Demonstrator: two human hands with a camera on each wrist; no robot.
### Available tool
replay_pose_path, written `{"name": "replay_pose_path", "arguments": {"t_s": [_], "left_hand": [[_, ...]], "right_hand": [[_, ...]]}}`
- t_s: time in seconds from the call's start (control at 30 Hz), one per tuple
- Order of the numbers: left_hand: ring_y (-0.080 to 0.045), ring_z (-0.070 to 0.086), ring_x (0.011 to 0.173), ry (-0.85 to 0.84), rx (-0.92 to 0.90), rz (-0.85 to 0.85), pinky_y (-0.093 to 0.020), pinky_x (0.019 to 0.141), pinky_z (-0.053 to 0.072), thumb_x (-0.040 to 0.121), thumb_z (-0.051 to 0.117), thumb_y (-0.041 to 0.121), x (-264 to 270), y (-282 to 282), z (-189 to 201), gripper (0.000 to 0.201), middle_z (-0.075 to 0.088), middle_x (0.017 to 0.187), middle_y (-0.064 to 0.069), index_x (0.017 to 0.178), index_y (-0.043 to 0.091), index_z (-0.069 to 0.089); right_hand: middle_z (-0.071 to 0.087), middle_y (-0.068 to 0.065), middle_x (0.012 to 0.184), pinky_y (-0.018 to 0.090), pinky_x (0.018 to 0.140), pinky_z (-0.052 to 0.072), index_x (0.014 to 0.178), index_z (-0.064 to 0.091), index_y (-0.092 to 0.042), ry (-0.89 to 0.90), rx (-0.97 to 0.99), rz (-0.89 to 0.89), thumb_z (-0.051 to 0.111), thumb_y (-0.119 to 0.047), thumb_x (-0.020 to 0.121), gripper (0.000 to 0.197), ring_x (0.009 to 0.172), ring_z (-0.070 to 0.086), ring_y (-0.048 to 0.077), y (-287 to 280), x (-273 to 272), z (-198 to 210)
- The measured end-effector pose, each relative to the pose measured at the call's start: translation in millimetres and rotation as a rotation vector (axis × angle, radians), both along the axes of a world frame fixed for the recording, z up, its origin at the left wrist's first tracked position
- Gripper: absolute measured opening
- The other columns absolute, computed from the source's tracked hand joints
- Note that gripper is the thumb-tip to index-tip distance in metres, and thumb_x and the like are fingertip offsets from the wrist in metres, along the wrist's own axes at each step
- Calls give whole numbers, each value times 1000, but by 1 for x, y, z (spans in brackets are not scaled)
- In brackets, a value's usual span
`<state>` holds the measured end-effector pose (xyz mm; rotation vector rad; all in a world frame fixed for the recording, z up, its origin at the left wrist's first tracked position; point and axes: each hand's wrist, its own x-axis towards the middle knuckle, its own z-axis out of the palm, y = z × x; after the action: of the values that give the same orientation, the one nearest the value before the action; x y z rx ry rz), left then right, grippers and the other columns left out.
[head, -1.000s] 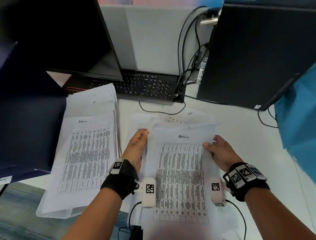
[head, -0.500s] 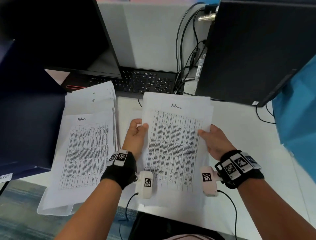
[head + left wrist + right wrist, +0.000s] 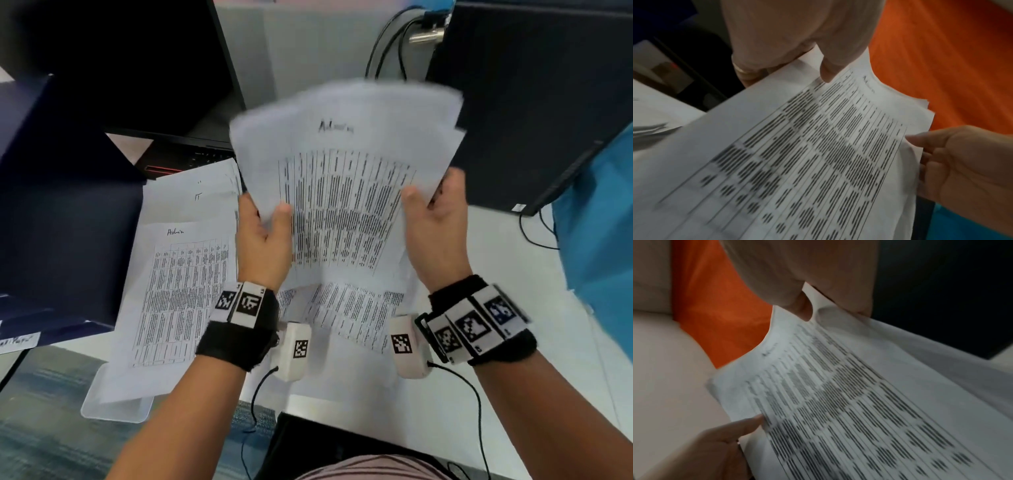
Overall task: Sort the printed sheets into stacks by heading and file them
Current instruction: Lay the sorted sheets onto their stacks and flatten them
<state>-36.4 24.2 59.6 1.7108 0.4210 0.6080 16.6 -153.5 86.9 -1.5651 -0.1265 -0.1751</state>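
Observation:
A bundle of printed sheets (image 3: 342, 192) headed "Admin" is held up off the desk, fanned and blurred. My left hand (image 3: 270, 214) pinches its left edge, thumb on the front. My right hand (image 3: 421, 204) pinches the right edge the same way. The left wrist view shows the bundle (image 3: 818, 154) under my left thumb (image 3: 828, 71); the right wrist view shows the bundle (image 3: 849, 402) under my right thumb (image 3: 801, 308). On the desk at the left lies an "Admin" stack (image 3: 181, 291), with an "IT" sheet (image 3: 198, 195) showing behind it. More printed sheets (image 3: 349, 308) lie below my hands.
A clear plastic sleeve (image 3: 116, 404) sticks out under the left stack. A dark blue box (image 3: 61, 212) stands at the left, a black monitor (image 3: 130, 61) behind, a black computer case (image 3: 534, 102) with cables (image 3: 387, 44) at the right. White desk (image 3: 513, 291) runs right.
Both hands have lifted the "Admin" bundle off the desk, up and away from me, and its sheets have fanned out. The stack at the left has not moved.

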Motion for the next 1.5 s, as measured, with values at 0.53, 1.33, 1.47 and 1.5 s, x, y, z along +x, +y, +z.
{"name": "replay_pose_path", "arguments": {"t_s": [0.53, 1.33, 1.47, 1.5], "left_hand": [[-16, 34, 138, 257, -411, -33, -44, 113, 29, 90, 54, 48, 18, -1, -30, 68, 33, 152, -1, 147, 31, 21], [-11, 61, 72, 405, 7, 134, -14, 55, 48, 83, 50, -11, -52, 130, -47, 68, 57, 114, -2, 136, 27, 30], [-14, 61, 74, 677, 159, 158, -18, 66, 50, 82, 46, -9, -79, 166, -67, 52, 57, 125, -3, 122, 23, 52], [-12, 61, 75, 724, 150, 166, -13, 64, 49, 82, 44, -10, -85, 177, -70, 53, 56, 123, -4, 123, 22, 53]], "right_hand": [[41, -12, 75, 13, 65, 38, 89, 38, -24, 167, -50, -23, 37, 0, 94, 25, 58, 41, -9, 3, 8, -58], [63, -2, 105, 37, 88, 52, 111, 51, -23, 488, -418, 385, 41, 0, 89, 32, 98, 61, 19, 119, 7, -77], [63, 1, 102, 32, 76, 53, 112, 57, -13, 537, -501, 444, 42, 1, 89, 30, 93, 61, 20, 154, -14, -103], [63, 3, 104, 30, 72, 51, 111, 58, -10, 526, -551, 469, 42, -1, 91, 27, 91, 60, 20, 165, -20, -109]]}}
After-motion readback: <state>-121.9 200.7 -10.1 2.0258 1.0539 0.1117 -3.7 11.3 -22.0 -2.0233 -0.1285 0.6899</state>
